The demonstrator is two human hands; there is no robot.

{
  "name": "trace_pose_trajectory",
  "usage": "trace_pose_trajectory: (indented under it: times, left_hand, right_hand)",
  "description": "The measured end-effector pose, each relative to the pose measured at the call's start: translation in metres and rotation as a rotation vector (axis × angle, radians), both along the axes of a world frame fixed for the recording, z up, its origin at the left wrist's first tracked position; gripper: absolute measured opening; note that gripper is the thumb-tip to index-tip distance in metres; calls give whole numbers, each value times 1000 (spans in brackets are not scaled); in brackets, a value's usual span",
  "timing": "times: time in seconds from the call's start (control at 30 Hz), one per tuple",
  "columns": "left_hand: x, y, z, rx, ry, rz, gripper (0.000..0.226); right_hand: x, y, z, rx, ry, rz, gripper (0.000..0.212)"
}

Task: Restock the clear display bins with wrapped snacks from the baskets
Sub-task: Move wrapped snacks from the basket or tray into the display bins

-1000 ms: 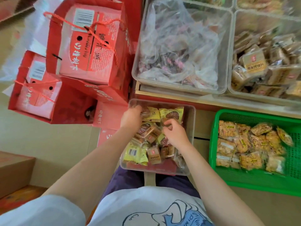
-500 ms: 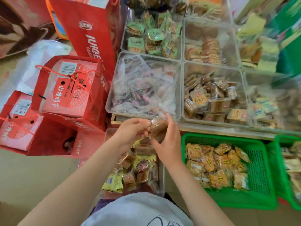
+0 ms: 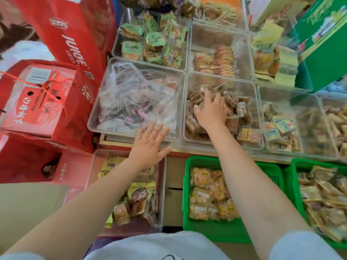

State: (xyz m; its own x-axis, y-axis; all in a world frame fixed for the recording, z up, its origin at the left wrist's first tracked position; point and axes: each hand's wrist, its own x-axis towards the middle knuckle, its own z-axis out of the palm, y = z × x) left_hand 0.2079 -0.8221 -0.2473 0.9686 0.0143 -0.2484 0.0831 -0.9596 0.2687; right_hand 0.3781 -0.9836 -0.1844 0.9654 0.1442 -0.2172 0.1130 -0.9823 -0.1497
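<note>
Wrapped snacks (image 3: 232, 102) under right hand (image 3: 211, 111), fingers unclear, left hand (image 3: 149, 145) spread, green basket (image 3: 187, 194) below

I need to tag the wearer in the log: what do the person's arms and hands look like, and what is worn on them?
Both forearms are bare from the hands to above the elbow. The left hand and right hand wear no gloves, and no rings, watch or bracelet show. Short pale grey-white sleeves appear at the bottom corners, matching a pale T-shirt with a blue printed drawing.

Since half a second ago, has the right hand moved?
Yes. The right hand went forward from the near shelf edge into the brown-snack bin.
</note>
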Motion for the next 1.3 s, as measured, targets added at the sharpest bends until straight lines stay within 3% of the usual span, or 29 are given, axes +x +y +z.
trace_pose_trajectory:
  times: [0.1, 0.2, 0.33, 0.43, 0.5, 0.57, 0.63, 0.7, 0.77, 0.9, 0.97, 1.13, 1.3]
  left_hand:
    - [2, 2, 1, 8, 16, 4, 74]
    - [1, 1, 2, 7, 19, -7, 74]
    - [-2, 3, 3, 27, 31, -27, 75]
    - [-6, 1, 11, 67, 60, -66, 78]
    - [-17, 1, 15, 29, 5, -85, 76]
    - [-39, 4, 13, -45, -108, -109, 69]
    - [-68, 13, 2, -120, -172, -115, 62]
    - [-101, 27, -13, -162, -70, -63, 61]
    - [-133, 44, -29, -156, 132, 17, 67]
    - [-181, 74, -49, -169, 254, 118, 71]
    - [-194, 86, -50, -200, 250, 152, 70]
    - [-201, 103, -39, -209, 178, 244, 65]
    - [-189, 103, -21, -271, 93, 248, 65]
  right_hand:
    - [-7, -3, -15, -109, 128, 104, 67]
    - [-14, -6, -22, -108, 120, 72, 70]
    - [-38, 2, -11, 26, -79, 21, 69]
    - [-94, 2, -7, 236, -317, 132, 42]
    - [-141, -4, -19, 309, -371, 193, 28]
    - [-178, -6, -36, 287, -218, 211, 18]
    - [-203, -3, -57, 195, 103, 201, 14]
    - [-219, 7, -79, 149, 364, 221, 16]
    - [-230, 22, -100, 133, 493, 251, 24]
    - [-228, 61, -140, 84, 562, 235, 63]
    - [-219, 79, -154, 49, 554, 217, 69]
    - [-209, 102, -161, -109, 624, 277, 27]
    - [-214, 93, -124, 209, 734, 23, 20]
